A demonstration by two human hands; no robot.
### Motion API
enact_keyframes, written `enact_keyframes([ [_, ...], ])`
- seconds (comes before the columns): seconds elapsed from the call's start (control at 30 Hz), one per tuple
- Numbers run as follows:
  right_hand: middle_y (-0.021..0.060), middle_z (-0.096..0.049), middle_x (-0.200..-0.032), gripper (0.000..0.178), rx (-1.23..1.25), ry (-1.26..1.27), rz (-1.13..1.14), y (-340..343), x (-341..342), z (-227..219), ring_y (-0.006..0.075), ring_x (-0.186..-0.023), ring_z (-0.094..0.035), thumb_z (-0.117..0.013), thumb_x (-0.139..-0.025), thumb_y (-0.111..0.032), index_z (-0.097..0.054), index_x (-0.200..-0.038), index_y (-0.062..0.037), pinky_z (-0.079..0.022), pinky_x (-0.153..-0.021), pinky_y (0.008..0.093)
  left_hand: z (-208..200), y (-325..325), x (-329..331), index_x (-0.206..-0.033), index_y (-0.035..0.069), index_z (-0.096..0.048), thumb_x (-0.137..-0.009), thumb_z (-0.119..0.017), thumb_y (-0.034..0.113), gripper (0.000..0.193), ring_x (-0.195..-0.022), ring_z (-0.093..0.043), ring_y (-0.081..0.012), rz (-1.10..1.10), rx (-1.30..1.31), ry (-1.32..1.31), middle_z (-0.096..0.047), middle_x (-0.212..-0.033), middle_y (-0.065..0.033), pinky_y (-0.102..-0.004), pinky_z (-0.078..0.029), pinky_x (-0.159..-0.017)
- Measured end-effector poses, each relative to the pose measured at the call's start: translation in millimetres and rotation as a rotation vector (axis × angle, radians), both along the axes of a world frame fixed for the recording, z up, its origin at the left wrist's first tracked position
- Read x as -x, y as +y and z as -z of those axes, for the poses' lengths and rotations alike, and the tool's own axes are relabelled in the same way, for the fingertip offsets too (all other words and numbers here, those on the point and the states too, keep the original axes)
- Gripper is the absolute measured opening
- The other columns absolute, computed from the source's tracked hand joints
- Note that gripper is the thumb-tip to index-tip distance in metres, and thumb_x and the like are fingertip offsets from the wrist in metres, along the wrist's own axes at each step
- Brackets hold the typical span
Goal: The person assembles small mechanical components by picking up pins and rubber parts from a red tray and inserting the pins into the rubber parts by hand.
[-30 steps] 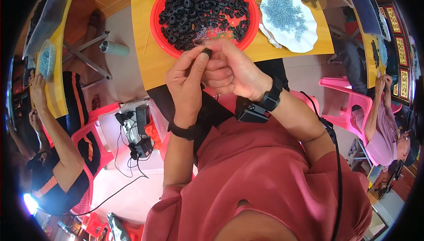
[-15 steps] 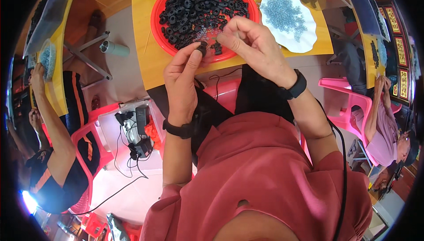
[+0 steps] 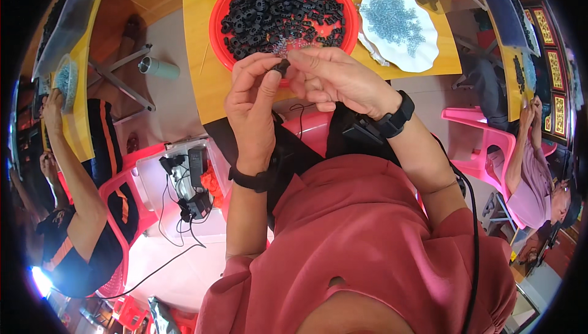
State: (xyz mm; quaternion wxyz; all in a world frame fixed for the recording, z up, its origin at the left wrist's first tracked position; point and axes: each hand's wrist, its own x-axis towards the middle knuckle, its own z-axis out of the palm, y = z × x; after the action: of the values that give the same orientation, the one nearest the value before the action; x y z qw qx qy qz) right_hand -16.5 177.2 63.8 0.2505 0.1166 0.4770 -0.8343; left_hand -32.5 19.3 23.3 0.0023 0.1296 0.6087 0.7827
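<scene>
A small black part is pinched between the left hand and right hand at upper centre; its shape is largely hidden by fingertips. The red bowl of black parts and white plate rest on the yellow surface, cut off at the top. Seated persons are seen at both frame edges.

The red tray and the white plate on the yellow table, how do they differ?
The red tray is round with a smooth rim; the white plate has a wavy edge. The red tray holds a heap of small black ring-shaped parts, while the white plate holds a thinner scatter of tiny pale blue-grey pieces. The red tray lies just beyond both hands; the white plate sits off to the right. Both rest on the yellow table.
</scene>
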Motion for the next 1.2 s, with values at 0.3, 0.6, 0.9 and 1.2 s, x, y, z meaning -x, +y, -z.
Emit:
enact_keyframes([
  [0.3,0.0033,-0.052,-0.066,0.036,0.133,-0.024,-0.041,-1,2,9,0.0064,-0.05,-0.041,-0.056,-0.093,-0.037,-0.058,-0.085,-0.0015,-0.032,-0.044,0.0213,-1,0,-1,-0.102,-0.001,-0.063,-0.089,-0.057,0.006,0.016,-0.1,-0.054,-0.0163,0.023,0.128,0.06,-0.058,-0.107,-0.0084,-0.0274,-0.041,-0.089],
  [0.6,-0.0042,-0.04,-0.061,0.044,0.128,-0.019,-0.16,6,1,12,0.0028,-0.045,-0.027,-0.049,-0.091,-0.049,-0.047,-0.072,-0.0087,-0.017,-0.039,0.0182,-1,4,-5,-0.1,-0.002,-0.063,-0.09,-0.056,0.007,0.015,-0.099,-0.055,-0.0171,0.077,0.132,0.095,-0.06,-0.106,-0.0089,-0.0272,-0.041,-0.087],
  [0.9,-0.0103,-0.021,-0.057,0.037,0.319,-0.092,-0.173,-6,-8,18,0.0013,-0.044,-0.017,-0.044,-0.092,-0.044,-0.042,-0.07,-0.0142,-0.01,-0.039,0.0186,-1,-1,-6,-0.102,-0.004,-0.065,-0.09,-0.056,0.007,0.019,-0.097,-0.056,-0.0162,0.214,0.036,-0.007,-0.062,-0.107,-0.0102,-0.0267,-0.043,-0.084],
  [1.2,-0.0109,-0.022,-0.054,0.039,0.274,-0.089,-0.023,-21,-12,13,0.0024,-0.043,-0.018,-0.043,-0.093,-0.041,-0.038,-0.064,-0.0166,-0.011,-0.039,0.0206,5,-3,-6,-0.103,-0.002,-0.067,-0.09,-0.058,0.009,0.02,-0.089,-0.057,-0.0107,0.211,0.042,-0.124,-0.063,-0.104,-0.0071,-0.0224,-0.044,-0.078],
])
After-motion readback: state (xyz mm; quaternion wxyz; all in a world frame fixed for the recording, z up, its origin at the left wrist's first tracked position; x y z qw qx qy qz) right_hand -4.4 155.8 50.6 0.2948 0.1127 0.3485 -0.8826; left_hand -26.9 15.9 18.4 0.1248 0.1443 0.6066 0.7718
